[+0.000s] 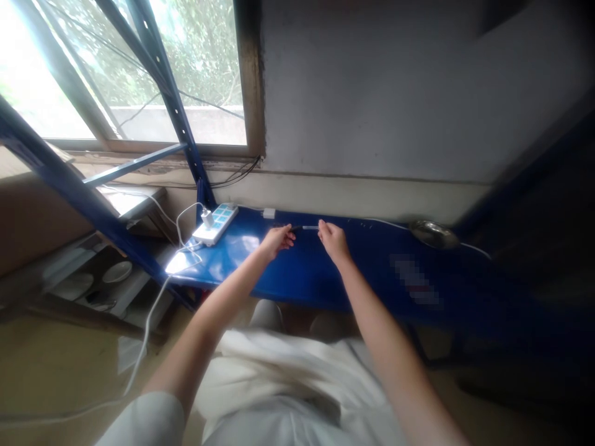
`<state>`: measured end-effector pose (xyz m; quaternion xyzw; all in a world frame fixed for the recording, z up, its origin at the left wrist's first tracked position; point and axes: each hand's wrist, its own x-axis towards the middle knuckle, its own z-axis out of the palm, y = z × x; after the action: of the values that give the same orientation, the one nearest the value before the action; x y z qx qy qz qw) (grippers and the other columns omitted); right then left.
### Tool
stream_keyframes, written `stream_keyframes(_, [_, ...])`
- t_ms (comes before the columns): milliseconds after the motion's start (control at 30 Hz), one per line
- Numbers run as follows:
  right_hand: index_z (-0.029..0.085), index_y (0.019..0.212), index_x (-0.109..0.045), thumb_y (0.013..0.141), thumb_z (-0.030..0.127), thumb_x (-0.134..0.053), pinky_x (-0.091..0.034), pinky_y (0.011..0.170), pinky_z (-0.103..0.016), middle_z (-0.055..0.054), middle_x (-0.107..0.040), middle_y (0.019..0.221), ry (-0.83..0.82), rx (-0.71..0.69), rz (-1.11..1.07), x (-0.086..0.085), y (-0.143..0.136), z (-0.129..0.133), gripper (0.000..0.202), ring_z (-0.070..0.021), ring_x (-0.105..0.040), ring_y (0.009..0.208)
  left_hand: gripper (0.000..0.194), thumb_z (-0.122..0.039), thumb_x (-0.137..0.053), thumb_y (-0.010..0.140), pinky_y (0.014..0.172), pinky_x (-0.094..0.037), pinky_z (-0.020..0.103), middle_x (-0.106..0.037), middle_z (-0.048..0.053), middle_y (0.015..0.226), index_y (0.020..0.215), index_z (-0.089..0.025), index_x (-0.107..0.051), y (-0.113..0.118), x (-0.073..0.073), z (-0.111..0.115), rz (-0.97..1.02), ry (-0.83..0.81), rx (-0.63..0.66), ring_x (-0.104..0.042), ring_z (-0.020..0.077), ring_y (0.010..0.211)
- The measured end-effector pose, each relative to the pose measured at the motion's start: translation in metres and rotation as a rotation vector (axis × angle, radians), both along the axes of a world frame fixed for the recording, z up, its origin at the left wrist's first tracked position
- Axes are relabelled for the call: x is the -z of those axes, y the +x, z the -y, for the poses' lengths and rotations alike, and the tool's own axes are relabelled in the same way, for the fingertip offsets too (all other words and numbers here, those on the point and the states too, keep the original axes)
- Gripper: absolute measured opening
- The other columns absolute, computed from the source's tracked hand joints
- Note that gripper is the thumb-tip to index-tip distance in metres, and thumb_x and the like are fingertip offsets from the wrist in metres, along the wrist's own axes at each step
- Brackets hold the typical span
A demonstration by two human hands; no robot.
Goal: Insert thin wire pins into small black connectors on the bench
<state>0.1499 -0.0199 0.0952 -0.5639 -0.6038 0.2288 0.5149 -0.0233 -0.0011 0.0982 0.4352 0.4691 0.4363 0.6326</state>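
Both my hands are raised over the blue tabletop (292, 272) and hold one thin pen (310, 227) level between them. My left hand (279, 240) is closed round its black end, at left. On the other side, the fingertips of my right hand (333, 238) pinch the pale, clear-looking end. The short stretch of pen between the hands is in plain sight; its tips are hidden by my fingers. Behind my left hand lies a small white block (268, 213), too small to name surely.
A white power strip (216, 224) with a plugged-in charger (207, 217) stands at the table's left end. White cable (147, 328) hangs off that side. A shiny metal dish (433, 234) sits at back right. Blue rack posts (179, 118) rise at left by the window.
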Motion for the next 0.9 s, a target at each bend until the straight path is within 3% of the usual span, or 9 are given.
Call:
stream_keyframes(133, [0.019,0.066,-0.053,0.077,0.058,-0.045,-0.037,0.050,-0.022,0.001,-0.052,0.058,0.029,-0.029,-0.143,0.006,0.003,-0.001,0.042,-0.0094,-0.045,0.049,0.026,-0.034,-0.071,0.067,0.046,-0.041,0.019,-0.066,0.008,0.076,0.075,-0.011,-0.062,-0.013,0.002,-0.001,-0.117,0.037,0.102,-0.055,0.0076,0.051])
stream_keyframes(233, [0.018,0.075,-0.057,0.072,0.057,-0.054,-0.041,0.054,-0.023,0.000,-0.057,0.065,0.038,-0.121,-0.193,0.010,-0.005,-0.001,0.039,-0.0100,-0.049,0.053,0.030,-0.032,-0.075,0.061,0.047,-0.041,0.017,-0.066,0.008,0.076,0.080,-0.011,-0.064,-0.012,0.004,0.000,-0.163,0.126,0.153,-0.057,0.0076,0.054])
stream_keyframes(533, [0.018,0.076,-0.059,0.068,0.055,-0.060,-0.044,0.054,-0.026,-0.002,-0.061,0.070,0.011,-0.272,-0.174,0.030,-0.014,-0.010,0.038,-0.0129,-0.053,0.058,0.035,-0.035,-0.072,0.066,0.051,-0.041,0.018,-0.060,0.001,0.070,0.087,-0.010,-0.060,-0.002,0.002,0.003,-0.023,0.244,0.124,-0.053,0.0043,0.052])
stream_keyframes(900, [0.017,0.073,-0.053,0.066,0.060,-0.059,-0.041,0.054,-0.025,0.000,-0.055,0.061,-0.043,-0.404,-0.213,0.024,-0.019,-0.010,0.043,-0.0117,-0.051,0.058,0.033,-0.041,-0.062,0.076,0.050,-0.038,0.017,-0.055,0.000,0.063,0.087,-0.010,-0.058,0.000,0.003,0.000,-0.041,0.327,0.186,-0.051,0.0043,0.050])
